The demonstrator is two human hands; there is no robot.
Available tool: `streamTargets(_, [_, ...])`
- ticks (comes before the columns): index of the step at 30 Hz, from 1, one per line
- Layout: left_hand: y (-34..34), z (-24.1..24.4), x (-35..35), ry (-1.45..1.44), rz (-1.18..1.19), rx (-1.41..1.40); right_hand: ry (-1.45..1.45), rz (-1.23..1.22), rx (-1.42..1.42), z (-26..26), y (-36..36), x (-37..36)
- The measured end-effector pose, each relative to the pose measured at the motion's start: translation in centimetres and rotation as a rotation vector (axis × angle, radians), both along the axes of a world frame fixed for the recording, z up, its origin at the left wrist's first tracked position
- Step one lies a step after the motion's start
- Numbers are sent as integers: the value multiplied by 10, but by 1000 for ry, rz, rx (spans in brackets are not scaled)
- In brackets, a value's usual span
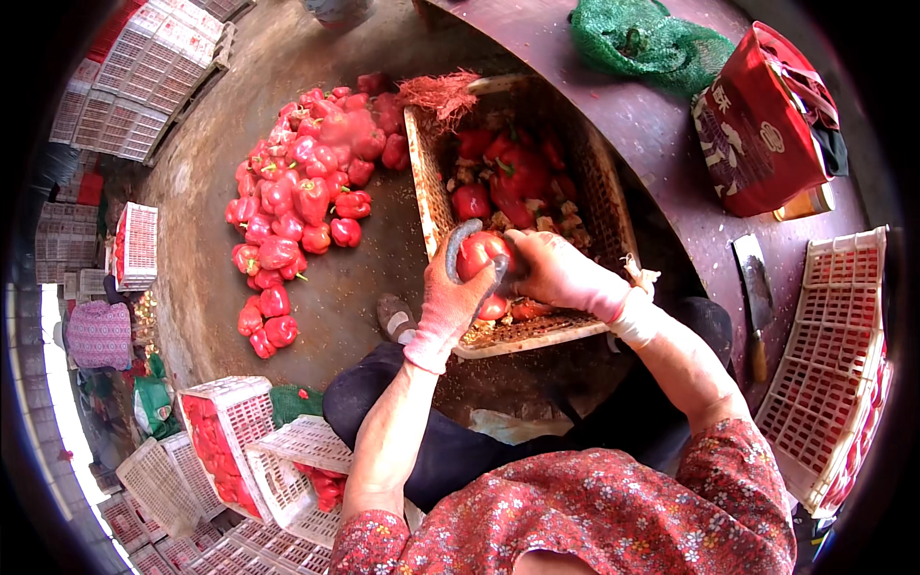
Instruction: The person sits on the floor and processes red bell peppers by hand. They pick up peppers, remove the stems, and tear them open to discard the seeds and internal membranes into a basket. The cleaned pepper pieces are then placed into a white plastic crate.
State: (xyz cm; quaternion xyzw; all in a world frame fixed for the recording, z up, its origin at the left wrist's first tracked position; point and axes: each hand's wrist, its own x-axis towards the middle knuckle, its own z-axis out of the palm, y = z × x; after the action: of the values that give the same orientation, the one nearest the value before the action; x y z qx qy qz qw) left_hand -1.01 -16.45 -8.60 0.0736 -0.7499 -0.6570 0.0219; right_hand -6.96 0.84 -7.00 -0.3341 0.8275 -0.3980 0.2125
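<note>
My left hand [463, 277], in a pink and grey work glove, curls around a red bell pepper [480, 253]. From the other side my right hand [550, 266], gloved too, presses against the same pepper; its fingertips are partly hidden and I cannot tell whether they hold a tool. Both hands are above the near part of a dirty plastic crate [424, 194]. Inside that crate lie several red peppers [521, 176] among pale cut-out cores [568, 223]. On the floor to the left spreads a large heap of whole red bell peppers [287, 194].
At right, a purple table [647, 136] bears a cleaver [755, 287], a red bag [765, 129] and green netting [640, 43]. A white crate of peppers [826, 359] stands near my right elbow. More crates [244, 424] crowd the lower left. Another person [99, 334] is at far left.
</note>
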Motion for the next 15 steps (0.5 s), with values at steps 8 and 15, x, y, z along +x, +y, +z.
streamTargets(8, [-35, 0, -18, 88, -408, 1546, 373, 51, 555, -29, 14, -3])
streamTargets(15, [-22, 18, -15, 6, -362, 1500, 207, -504, -407, 14, 2, -18])
